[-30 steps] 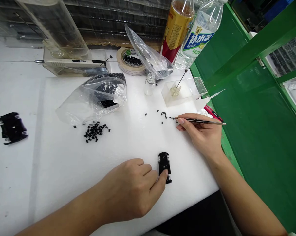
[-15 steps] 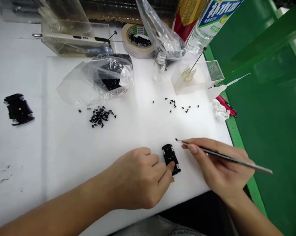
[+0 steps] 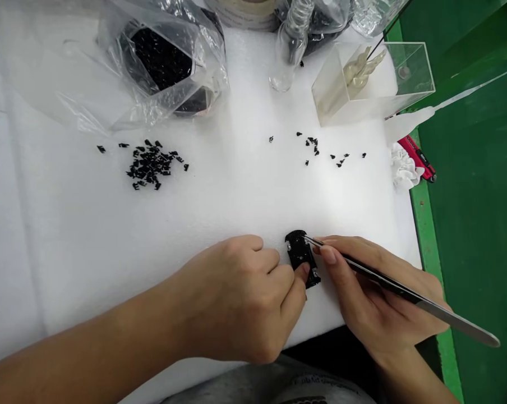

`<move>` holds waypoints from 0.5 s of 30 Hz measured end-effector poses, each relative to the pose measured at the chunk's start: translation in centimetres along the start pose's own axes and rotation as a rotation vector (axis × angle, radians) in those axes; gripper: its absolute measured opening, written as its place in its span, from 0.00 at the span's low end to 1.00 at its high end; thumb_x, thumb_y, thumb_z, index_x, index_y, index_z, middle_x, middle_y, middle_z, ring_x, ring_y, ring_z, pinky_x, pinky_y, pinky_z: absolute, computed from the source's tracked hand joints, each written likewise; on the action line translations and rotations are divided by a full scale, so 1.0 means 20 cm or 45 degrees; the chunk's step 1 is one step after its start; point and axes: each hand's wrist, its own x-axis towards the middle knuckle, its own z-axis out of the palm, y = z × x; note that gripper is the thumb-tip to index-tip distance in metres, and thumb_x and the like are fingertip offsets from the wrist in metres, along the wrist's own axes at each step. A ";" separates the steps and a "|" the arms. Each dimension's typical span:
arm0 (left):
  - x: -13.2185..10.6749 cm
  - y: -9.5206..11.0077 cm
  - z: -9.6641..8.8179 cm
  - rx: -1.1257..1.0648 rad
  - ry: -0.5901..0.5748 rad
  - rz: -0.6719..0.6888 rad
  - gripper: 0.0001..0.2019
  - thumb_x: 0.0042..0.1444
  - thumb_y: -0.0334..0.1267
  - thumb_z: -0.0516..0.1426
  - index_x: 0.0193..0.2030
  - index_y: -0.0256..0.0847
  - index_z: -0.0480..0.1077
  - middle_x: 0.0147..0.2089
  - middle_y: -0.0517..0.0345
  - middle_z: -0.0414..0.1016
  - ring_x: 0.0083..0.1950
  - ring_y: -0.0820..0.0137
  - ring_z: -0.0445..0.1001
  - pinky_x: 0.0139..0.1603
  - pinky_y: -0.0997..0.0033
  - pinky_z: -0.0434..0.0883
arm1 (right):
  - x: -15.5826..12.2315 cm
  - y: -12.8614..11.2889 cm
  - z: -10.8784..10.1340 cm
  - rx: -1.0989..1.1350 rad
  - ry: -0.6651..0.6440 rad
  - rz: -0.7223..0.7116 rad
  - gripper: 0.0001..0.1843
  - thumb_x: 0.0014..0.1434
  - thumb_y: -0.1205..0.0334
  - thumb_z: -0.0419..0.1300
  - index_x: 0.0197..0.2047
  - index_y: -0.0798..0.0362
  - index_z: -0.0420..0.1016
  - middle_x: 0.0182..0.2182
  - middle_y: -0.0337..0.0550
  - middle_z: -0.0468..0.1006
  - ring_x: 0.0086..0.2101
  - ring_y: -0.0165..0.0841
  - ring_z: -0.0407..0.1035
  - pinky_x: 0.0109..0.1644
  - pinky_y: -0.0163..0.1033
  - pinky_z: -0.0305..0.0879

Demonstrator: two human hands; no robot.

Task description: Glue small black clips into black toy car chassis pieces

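A small black plastic part (image 3: 299,251) with shiny notches along its sides lies on the white foam sheet. My left hand (image 3: 240,297) is curled closed, one fingertip pressing on the part's lower end and holding it at the edge. In my right hand (image 3: 383,292) are slim metal tweezers (image 3: 405,293), gripped like a pen. Their tips meet the part's upper right corner; whether a tiny piece sits between them I cannot make out. Farther up the sheet are a heap of tiny black pieces (image 3: 150,163) and several scattered ones (image 3: 314,145).
Behind the heap lies a clear plastic bag (image 3: 203,67) with black pieces inside. A small glass bottle (image 3: 287,56), a clear box (image 3: 341,109) and a tape roll (image 3: 245,12) stand along the back. Crumpled white tissue (image 3: 405,165) and a red cutter (image 3: 419,160) lie at the right edge.
The tweezer tips, which held a tiny black piece beside the part, have moved left and down onto its upper right corner. The view has come closer and tilted down.
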 end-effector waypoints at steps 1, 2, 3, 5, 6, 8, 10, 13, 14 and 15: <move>0.00 0.00 0.00 -0.003 0.001 -0.002 0.11 0.76 0.31 0.60 0.43 0.35 0.84 0.28 0.60 0.71 0.26 0.65 0.67 0.20 0.55 0.63 | 0.00 0.00 0.00 0.006 -0.003 0.005 0.20 0.71 0.74 0.72 0.60 0.43 0.87 0.50 0.36 0.91 0.39 0.35 0.86 0.39 0.42 0.84; 0.01 0.00 0.00 -0.009 0.000 -0.005 0.11 0.76 0.31 0.60 0.42 0.35 0.84 0.28 0.60 0.71 0.26 0.65 0.66 0.20 0.55 0.63 | 0.00 0.00 0.00 0.012 -0.002 0.005 0.20 0.71 0.74 0.72 0.60 0.43 0.87 0.50 0.36 0.91 0.40 0.35 0.86 0.40 0.42 0.84; 0.01 0.00 0.00 -0.010 0.002 -0.006 0.11 0.76 0.31 0.60 0.42 0.35 0.84 0.28 0.60 0.71 0.25 0.65 0.66 0.20 0.55 0.63 | 0.00 0.00 0.00 0.013 -0.005 0.003 0.20 0.71 0.74 0.72 0.60 0.43 0.87 0.50 0.36 0.91 0.40 0.36 0.86 0.40 0.42 0.84; 0.01 0.00 0.00 -0.012 -0.001 -0.010 0.11 0.76 0.31 0.60 0.43 0.35 0.84 0.28 0.60 0.71 0.26 0.65 0.66 0.20 0.55 0.63 | 0.00 0.00 0.00 0.006 -0.004 -0.007 0.19 0.71 0.74 0.72 0.60 0.44 0.87 0.49 0.37 0.91 0.39 0.36 0.86 0.40 0.43 0.84; 0.01 0.00 0.00 -0.015 -0.004 -0.009 0.10 0.76 0.31 0.60 0.43 0.35 0.84 0.28 0.60 0.71 0.26 0.65 0.66 0.20 0.55 0.63 | 0.00 0.00 0.00 -0.003 -0.004 -0.013 0.19 0.71 0.74 0.72 0.59 0.44 0.87 0.48 0.37 0.91 0.39 0.37 0.86 0.39 0.43 0.84; 0.01 0.00 -0.01 -0.009 -0.007 0.002 0.11 0.76 0.32 0.60 0.43 0.34 0.84 0.28 0.60 0.71 0.26 0.65 0.66 0.21 0.56 0.64 | 0.00 0.00 0.00 -0.026 -0.014 -0.017 0.18 0.71 0.74 0.72 0.59 0.43 0.87 0.48 0.37 0.91 0.39 0.37 0.86 0.39 0.43 0.84; 0.00 -0.01 0.00 -0.001 -0.019 0.019 0.10 0.76 0.32 0.60 0.44 0.34 0.84 0.28 0.60 0.70 0.26 0.66 0.66 0.21 0.56 0.64 | 0.00 0.00 0.00 -0.034 -0.024 -0.011 0.18 0.71 0.73 0.73 0.59 0.42 0.87 0.48 0.37 0.91 0.40 0.38 0.86 0.39 0.44 0.84; 0.00 0.00 0.02 0.038 0.024 0.025 0.10 0.76 0.32 0.60 0.46 0.34 0.84 0.28 0.60 0.69 0.26 0.66 0.64 0.21 0.56 0.62 | 0.01 0.00 -0.01 0.010 -0.011 0.022 0.19 0.72 0.71 0.74 0.60 0.40 0.87 0.47 0.35 0.91 0.40 0.37 0.86 0.41 0.44 0.85; -0.01 0.00 0.03 0.046 0.047 0.019 0.10 0.76 0.32 0.60 0.45 0.34 0.84 0.28 0.61 0.68 0.26 0.66 0.63 0.21 0.56 0.61 | 0.01 0.00 -0.01 0.037 0.003 0.054 0.18 0.72 0.69 0.74 0.60 0.39 0.88 0.47 0.34 0.91 0.40 0.37 0.86 0.42 0.44 0.85; -0.01 0.00 0.04 0.051 0.070 0.014 0.11 0.76 0.33 0.60 0.44 0.35 0.84 0.27 0.61 0.67 0.26 0.66 0.61 0.21 0.56 0.59 | 0.02 0.00 -0.02 0.064 0.016 0.094 0.17 0.72 0.68 0.74 0.59 0.38 0.88 0.48 0.33 0.91 0.40 0.36 0.86 0.42 0.44 0.85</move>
